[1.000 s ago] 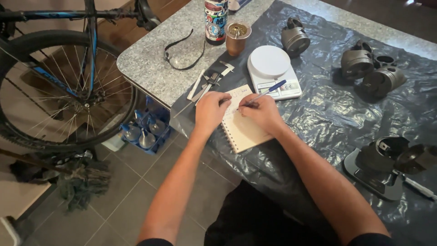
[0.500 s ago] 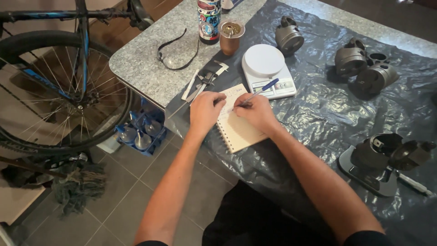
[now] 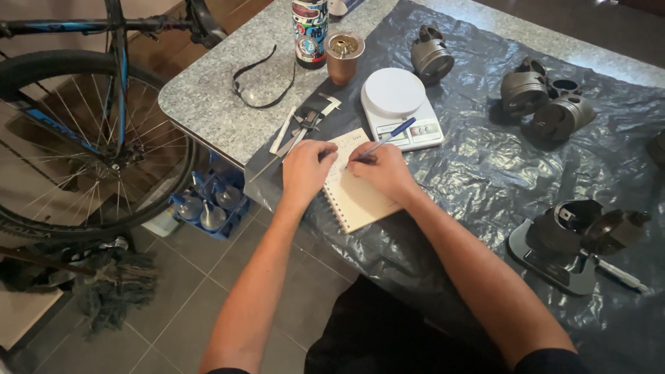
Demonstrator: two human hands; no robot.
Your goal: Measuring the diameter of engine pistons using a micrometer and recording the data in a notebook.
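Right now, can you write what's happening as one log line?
right hand: holds pen, tip on notepad | left hand: rests on notepad | scale: behind notepad | caliper: left of it

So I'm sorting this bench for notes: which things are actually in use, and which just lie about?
In use:
right hand
pen
left hand
spiral notepad

Lying about:
white scale
caliper
pistons
copper cup
bottle
strap
bicycle

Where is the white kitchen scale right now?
The white kitchen scale sits on the dark plastic sheet, just beyond the notebook and the right hand, near the copper cup.
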